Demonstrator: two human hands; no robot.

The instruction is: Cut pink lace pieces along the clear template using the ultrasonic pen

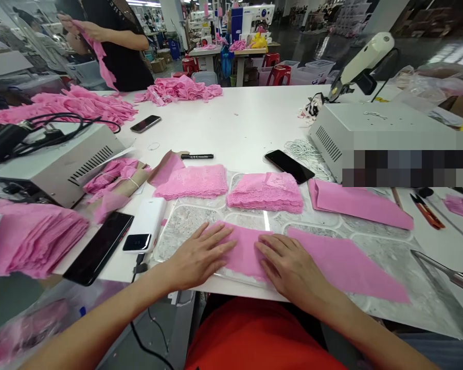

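A pink fabric piece [245, 252] lies flat on the grey marbled mat [189, 218] at the table's front edge. My left hand [200, 254] rests on its left end, fingers spread. On its right part lies my right hand [289, 262], palm down with the fingers slightly apart. A second pink piece [355, 267] extends to the right, partly behind my right hand and forearm. Beyond my hands sit two lace-edged pink stacks, one at the left [195, 181] and one at the centre [265, 192]. A folded pink cloth [358, 203] lies right of them.
Left are a black phone [99, 247], a white power bank [145, 223], a pink stack [34, 236] and a grey box [54, 164]. Another phone [289, 165] and a machine [370, 133] stand beyond. Orange-handled cutters [427, 211] lie right. A person [119, 46] holds pink fabric across the table.
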